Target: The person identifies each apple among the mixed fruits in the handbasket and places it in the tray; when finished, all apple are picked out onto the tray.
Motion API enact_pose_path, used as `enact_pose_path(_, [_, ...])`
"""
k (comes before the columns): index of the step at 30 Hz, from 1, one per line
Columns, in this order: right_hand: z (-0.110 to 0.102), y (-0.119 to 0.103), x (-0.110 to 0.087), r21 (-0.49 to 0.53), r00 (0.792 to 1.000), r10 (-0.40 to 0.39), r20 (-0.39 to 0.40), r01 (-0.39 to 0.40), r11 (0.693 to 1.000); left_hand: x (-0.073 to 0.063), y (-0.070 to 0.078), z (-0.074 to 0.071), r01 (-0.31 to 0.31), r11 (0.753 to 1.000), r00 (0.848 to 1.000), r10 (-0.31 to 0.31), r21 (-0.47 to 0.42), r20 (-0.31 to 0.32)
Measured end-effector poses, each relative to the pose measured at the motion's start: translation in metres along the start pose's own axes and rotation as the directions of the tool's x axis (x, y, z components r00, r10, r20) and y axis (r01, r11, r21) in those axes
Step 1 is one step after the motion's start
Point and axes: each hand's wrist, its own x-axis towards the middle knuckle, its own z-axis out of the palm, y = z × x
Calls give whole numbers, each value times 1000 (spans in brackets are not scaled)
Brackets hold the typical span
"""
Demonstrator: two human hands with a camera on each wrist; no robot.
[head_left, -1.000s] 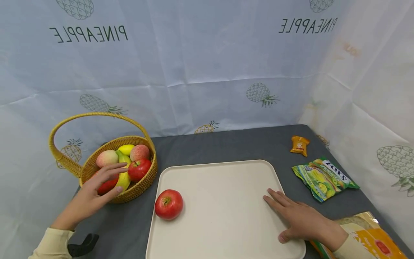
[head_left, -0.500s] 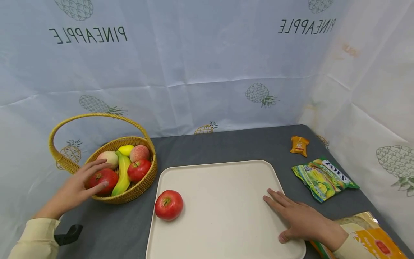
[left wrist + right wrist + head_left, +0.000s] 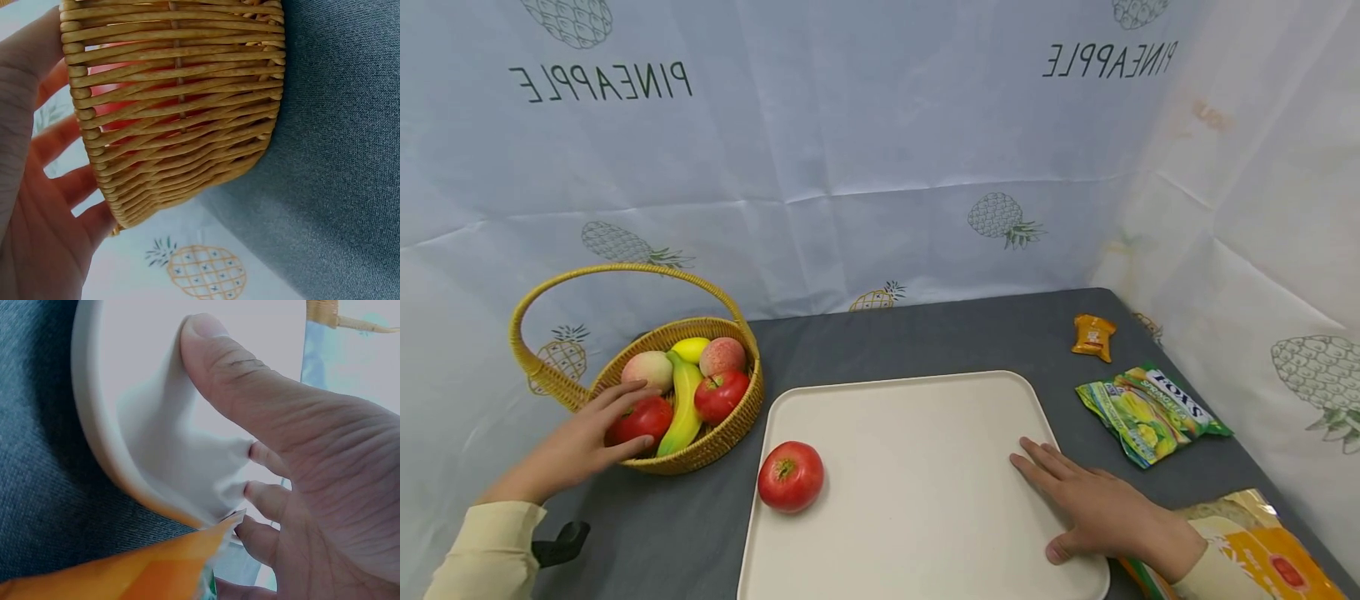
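Note:
In the head view, my left hand (image 3: 580, 442) reaches over the rim of a yellow wicker basket (image 3: 750, 414). Its thumb and fingers grip a red pomegranate (image 3: 651, 419) that lies inside. Red fruit shows through the weave in the left wrist view, with the fingers (image 3: 56, 140) bent over the rim. Beside the pomegranate lie a banana (image 3: 683, 408), a red apple (image 3: 722, 397), two peaches (image 3: 723, 356) and a lemon (image 3: 690, 347). My right hand (image 3: 1101, 508) rests with fingers spread on the right side of a cream tray (image 3: 925, 467). Another pomegranate (image 3: 791, 477) sits at the tray's left edge.
Right of the tray lie a green candy bag (image 3: 1150, 414) and a small orange packet (image 3: 1093, 337). An orange and yellow bag (image 3: 1262, 546) lies partly under the right forearm. A pineapple-print cloth (image 3: 880, 208) hangs behind the dark table (image 3: 895, 342).
My left hand has moved left and down from above the basket's middle to the pomegranate at its near left, and its fingers have closed in on it. The right hand has stayed still.

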Motion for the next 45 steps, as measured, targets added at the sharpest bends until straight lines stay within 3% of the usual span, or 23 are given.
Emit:
enact_pose_path(17, [0, 1, 0, -6, 1000, 7, -1, -7, 1000, 10, -7, 0, 86, 996, 992, -89, 37, 94])
enact_pose_path(29, [0, 0, 0, -15, 1000, 7, -8, -7, 1000, 19, -11, 1, 71, 997, 990, -75, 45, 118])
enact_pose_path(35, [0, 0, 0, -15, 1000, 16, 2, -16, 1000, 17, -10, 2, 45, 997, 996, -50, 65, 69])
enact_pose_path(40, [-1, 0, 1, -16, 1000, 23, 9, -22, 1000, 15, -5, 0, 68, 995, 997, -70, 71, 25])
enact_pose_path(45, [0, -2, 1, -22, 1000, 31, 4, -31, 999, 16, 5, -5, 8, 998, 990, 2, 70, -140])
